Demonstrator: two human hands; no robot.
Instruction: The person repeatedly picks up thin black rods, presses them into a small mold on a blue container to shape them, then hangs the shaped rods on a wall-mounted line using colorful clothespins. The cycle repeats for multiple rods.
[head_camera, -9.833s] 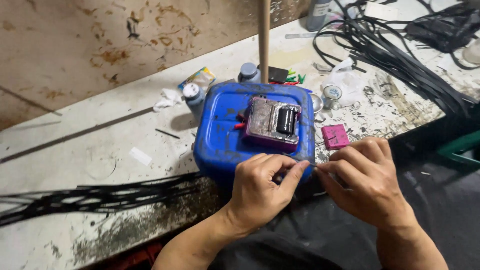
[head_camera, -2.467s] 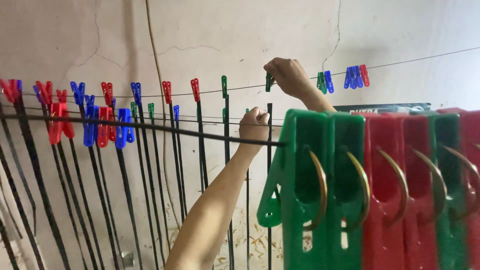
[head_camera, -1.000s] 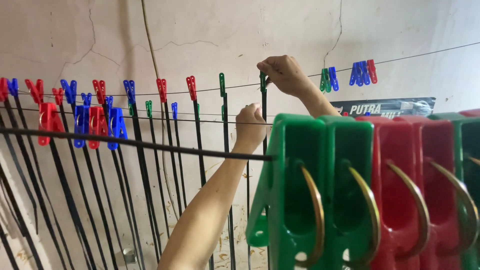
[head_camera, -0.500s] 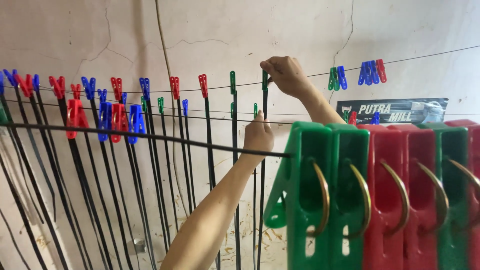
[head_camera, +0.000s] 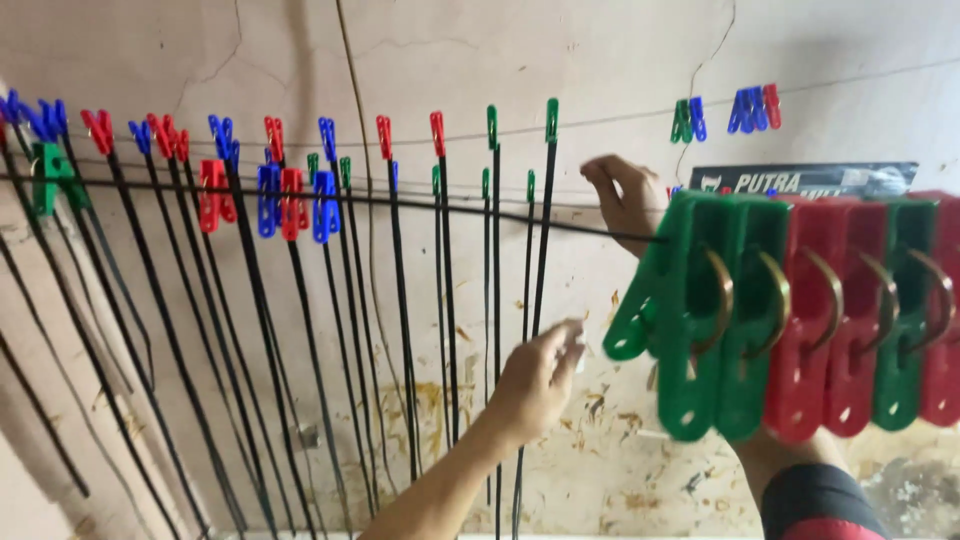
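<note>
A cracked, stained plaster wall (head_camera: 520, 60) forms the background, with thin lines strung across it; from these we see many black strips hanging straight down, each held at its top by a small red, blue or green clothespin. The rightmost black strip (head_camera: 542, 230) hangs from a green clothespin (head_camera: 552, 118) on the upper line. Our left hand (head_camera: 540, 380) is raised beside the lower part of this strip, fingers loosely curled and thumb forward, just at the strip; motion blur prevents us from telling whether it pinches the strip or merely touches it. Our right hand (head_camera: 628, 200) is lifted higher, to the right of the strip and apart from it, fingers bent and relaxed, holding nothing that we can see. Very close to the camera, a row of large green and red clothespins (head_camera: 800, 310) with metal spring rings sits on a dark wire (head_camera: 300, 196) and hides the right forearm
</note>
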